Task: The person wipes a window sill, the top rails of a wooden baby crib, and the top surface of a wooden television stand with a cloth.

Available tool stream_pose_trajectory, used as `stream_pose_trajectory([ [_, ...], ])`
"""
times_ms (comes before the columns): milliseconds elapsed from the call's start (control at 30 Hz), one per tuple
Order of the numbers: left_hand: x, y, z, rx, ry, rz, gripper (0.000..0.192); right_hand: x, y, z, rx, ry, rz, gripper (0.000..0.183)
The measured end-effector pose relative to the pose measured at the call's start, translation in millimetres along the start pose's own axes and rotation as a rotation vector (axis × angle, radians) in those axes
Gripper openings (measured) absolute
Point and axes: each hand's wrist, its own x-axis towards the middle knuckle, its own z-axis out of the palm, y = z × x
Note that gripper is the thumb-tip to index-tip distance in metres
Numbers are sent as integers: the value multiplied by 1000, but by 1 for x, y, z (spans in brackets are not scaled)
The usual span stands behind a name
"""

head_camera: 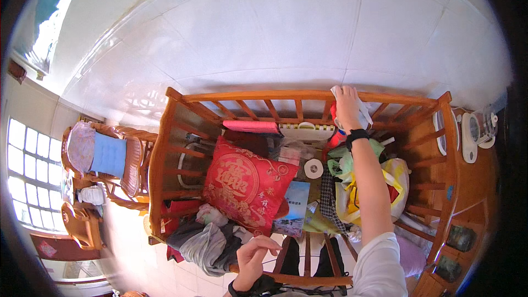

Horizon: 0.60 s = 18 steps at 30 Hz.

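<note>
Reaching across a wooden slatted crib (258,95), my right hand (347,107) is closed around white cloth or tissue (364,116) at the far top rail; a red item hangs just beside it. My left hand (255,258) hovers over the near rail, fingers bent and apart, holding nothing visible. Inside the crib lie a red patterned cushion (247,185), a blue-covered book (295,204), a white paper roll (313,168), a houndstooth cloth (328,202) and a yellow-and-white plastic bag (402,173). Whether the white material touches the rail is hard to tell.
Grey clothes (206,247) drape over the crib's near left corner. A white tiled wall (297,29) stands behind it. To the left are wooden chairs with a blue cushion (108,154). A wooden cabinet (478,181) with a white appliance (470,136) is on the right.
</note>
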Motion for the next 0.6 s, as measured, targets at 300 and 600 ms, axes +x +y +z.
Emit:
stream_pose_trajectory([
  [300, -13, 29, -44, 16, -163, 38, 22, -64, 38, -112, 525, -7, 247, 33],
  [600, -19, 50, -38, 58, -416, 61, 20, -130, 7, -321, 521, 185, 385, 38],
])
